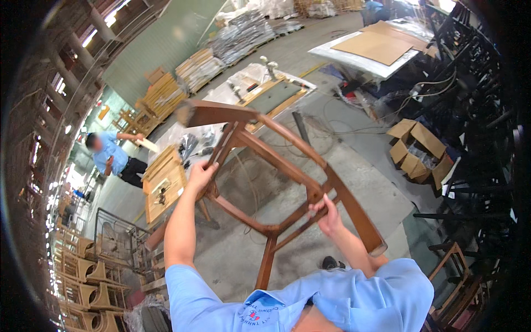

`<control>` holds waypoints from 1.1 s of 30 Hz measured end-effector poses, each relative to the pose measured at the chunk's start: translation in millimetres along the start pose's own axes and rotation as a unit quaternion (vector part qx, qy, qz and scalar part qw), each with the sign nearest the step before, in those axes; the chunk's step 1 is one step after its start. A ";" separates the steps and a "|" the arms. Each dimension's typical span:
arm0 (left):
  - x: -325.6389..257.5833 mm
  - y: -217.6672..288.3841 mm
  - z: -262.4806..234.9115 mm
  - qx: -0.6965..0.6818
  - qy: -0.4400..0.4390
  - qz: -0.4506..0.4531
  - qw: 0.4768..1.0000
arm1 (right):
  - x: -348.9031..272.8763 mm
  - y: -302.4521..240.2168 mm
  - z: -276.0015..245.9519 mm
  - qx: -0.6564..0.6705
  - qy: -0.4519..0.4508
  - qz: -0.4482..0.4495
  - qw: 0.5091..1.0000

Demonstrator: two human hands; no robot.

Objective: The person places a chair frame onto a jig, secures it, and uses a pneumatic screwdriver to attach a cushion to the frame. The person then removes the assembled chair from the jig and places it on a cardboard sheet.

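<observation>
In front of my chest I hold up a dark brown wooden chair frame [284, 164], tilted, with its seat opening facing me. My left hand [201, 176] is closed around the rail on the frame's left side. On the other side, my right hand [329, 217] grips the frame near its lower right corner joint. One broad leg points to the upper left and another comes down at the right, past my right forearm. A third leg runs down toward my shirt. The floor shows through the open seat.
Beyond the frame stands a worktable [293, 88] with clamps and a grey panel. A wooden bench [166, 191] is at left, near a co-worker [115, 155] in a blue shirt. An open cardboard box [416, 152] sits at right. Stacked chair parts [88, 276] stand lower left; cables lie on the floor.
</observation>
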State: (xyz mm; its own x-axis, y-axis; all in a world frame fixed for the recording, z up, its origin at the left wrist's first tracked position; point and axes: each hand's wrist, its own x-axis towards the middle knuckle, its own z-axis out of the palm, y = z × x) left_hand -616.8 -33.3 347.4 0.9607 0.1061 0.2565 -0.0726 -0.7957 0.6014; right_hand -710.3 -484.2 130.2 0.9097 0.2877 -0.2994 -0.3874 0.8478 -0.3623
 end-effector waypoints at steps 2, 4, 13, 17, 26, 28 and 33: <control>28.1 44.5 5.5 -0.039 -0.015 -0.035 0.999 | 27.8 -53.7 19.3 -0.004 0.000 -0.095 0.995; 49.1 64.9 11.0 -0.092 0.006 -0.023 0.995 | 56.9 -98.2 42.7 -0.050 0.015 -0.186 0.981; 105.7 51.6 76.0 -0.258 0.000 0.025 0.966 | 178.4 -233.8 136.2 -0.346 -0.017 -0.362 0.866; 124.5 -14.0 125.5 -0.354 0.008 -0.002 0.935 | 234.9 -240.2 166.8 -0.476 0.023 -0.348 0.808; 232.1 -78.8 203.6 -0.419 0.037 -0.126 0.899 | 442.2 -245.2 134.4 -0.517 0.020 -0.219 0.827; 256.7 -85.6 209.6 -0.426 0.042 -0.144 0.892 | 475.6 -248.5 142.1 -0.487 0.023 -0.175 0.855; 311.1 -92.9 235.9 -0.442 0.049 -0.181 0.877 | 564.4 -271.3 141.4 -0.499 0.043 -0.118 0.857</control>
State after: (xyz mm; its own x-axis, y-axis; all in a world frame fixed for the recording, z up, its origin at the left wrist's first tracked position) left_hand -248.0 -67.1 192.8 0.9395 0.3408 -0.0346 0.0116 0.0692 0.9975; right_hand -70.7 -488.8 184.3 0.9825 0.0905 -0.1628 -0.1686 0.0616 -0.9837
